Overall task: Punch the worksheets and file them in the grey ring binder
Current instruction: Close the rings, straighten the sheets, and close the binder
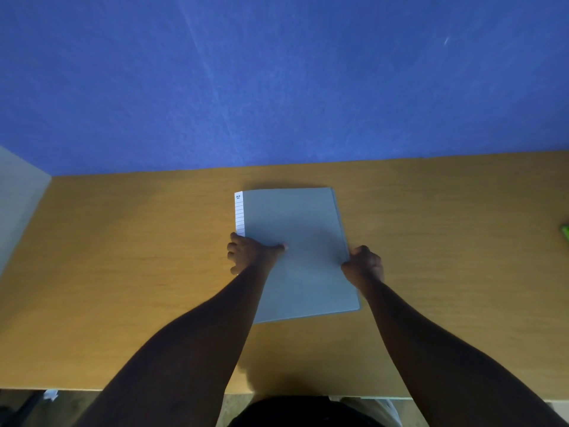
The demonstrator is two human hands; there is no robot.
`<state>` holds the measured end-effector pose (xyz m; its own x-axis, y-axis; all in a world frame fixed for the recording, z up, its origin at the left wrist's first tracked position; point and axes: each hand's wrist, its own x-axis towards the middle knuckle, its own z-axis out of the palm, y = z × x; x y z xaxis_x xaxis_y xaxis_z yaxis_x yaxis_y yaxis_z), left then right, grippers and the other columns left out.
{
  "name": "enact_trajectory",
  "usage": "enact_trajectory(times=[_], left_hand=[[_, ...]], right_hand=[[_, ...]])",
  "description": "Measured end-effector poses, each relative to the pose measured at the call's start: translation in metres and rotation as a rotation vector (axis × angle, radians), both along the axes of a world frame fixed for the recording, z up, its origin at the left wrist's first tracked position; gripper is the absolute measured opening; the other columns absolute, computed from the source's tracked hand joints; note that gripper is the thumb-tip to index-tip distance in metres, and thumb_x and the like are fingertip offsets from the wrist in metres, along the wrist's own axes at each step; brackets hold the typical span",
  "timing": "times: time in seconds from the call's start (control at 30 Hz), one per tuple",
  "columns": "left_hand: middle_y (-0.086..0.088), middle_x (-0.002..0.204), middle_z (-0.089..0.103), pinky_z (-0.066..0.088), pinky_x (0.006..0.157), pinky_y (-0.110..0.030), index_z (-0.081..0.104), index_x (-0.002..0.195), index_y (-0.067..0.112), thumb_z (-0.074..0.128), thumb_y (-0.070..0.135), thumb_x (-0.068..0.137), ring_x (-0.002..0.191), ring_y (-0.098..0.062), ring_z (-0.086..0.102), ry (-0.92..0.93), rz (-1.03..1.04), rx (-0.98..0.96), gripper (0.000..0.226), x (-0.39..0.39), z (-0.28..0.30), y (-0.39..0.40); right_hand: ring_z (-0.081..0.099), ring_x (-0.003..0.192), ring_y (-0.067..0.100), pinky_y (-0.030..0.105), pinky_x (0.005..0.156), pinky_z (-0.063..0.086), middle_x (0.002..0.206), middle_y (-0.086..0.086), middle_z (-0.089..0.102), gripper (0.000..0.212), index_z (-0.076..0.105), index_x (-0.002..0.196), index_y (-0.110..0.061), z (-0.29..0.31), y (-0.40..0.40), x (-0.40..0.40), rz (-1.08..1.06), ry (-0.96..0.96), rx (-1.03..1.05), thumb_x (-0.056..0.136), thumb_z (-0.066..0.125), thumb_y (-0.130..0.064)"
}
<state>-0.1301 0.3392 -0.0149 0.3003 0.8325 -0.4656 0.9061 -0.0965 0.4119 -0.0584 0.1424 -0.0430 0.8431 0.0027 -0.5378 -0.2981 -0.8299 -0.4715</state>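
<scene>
The grey ring binder [295, 229] lies closed and flat in the middle of the wooden desk [123, 272], with a white lined spine label [239, 215] along its left edge. My left hand [251, 254] grips the binder's left spine edge, thumb lying on the cover. My right hand [365, 266] holds the binder's right edge, fingers curled around the cover edge. No worksheets or hole punch are in view.
A blue wall [277, 81] rises directly behind the desk. A small green object [565, 232] shows at the far right edge of the desk. A pale panel [18, 204] stands at the left.
</scene>
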Motion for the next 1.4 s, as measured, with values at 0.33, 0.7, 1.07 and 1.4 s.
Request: enact_trajectory(times=[0.33,0.7,1.07,1.4], left_hand=[[-0.012,0.145,0.037,0.040,0.102,-0.052,0.023,0.146,0.011,0.089,0.051,0.056,0.135,-0.031,0.037,-0.013,-0.050,0.024,0.118,0.002,0.001,0.009],[-0.012,0.143,0.039,0.040,0.103,-0.052,0.023,0.145,0.013,0.088,0.052,0.059,0.133,-0.032,0.039,-0.035,-0.073,0.026,0.114,0.001,-0.009,0.012],[-0.011,0.146,0.038,0.039,0.104,-0.052,0.022,0.146,0.011,0.087,0.052,0.060,0.135,-0.032,0.037,0.006,-0.121,0.058,0.115,0.002,-0.007,0.013],[-0.008,0.159,0.023,0.029,0.113,-0.056,0.015,0.153,0.013,0.081,0.058,0.067,0.146,-0.030,0.023,0.013,-0.334,0.207,0.117,0.012,0.007,0.006]], right_hand=[[0.060,0.109,0.029,0.023,0.075,0.043,0.121,0.010,0.064,0.041,0.061,0.122,-0.013,-0.002,0.001,-0.004,0.006,0.070,0.028,0.082,0.053,-0.014],[0.060,0.102,0.032,0.029,0.077,0.045,0.114,0.013,0.062,0.040,0.062,0.114,-0.010,-0.005,0.009,-0.006,0.041,0.069,-0.039,0.076,0.052,-0.017],[0.059,0.106,0.033,0.031,0.081,0.048,0.117,0.013,0.061,0.043,0.060,0.117,-0.008,-0.006,0.006,-0.001,0.088,0.110,-0.042,0.076,0.051,-0.019],[0.056,0.101,0.029,0.031,0.081,0.042,0.117,0.012,0.060,0.033,0.059,0.109,-0.010,0.016,-0.005,0.015,0.157,0.033,-0.023,0.082,0.049,-0.026]])
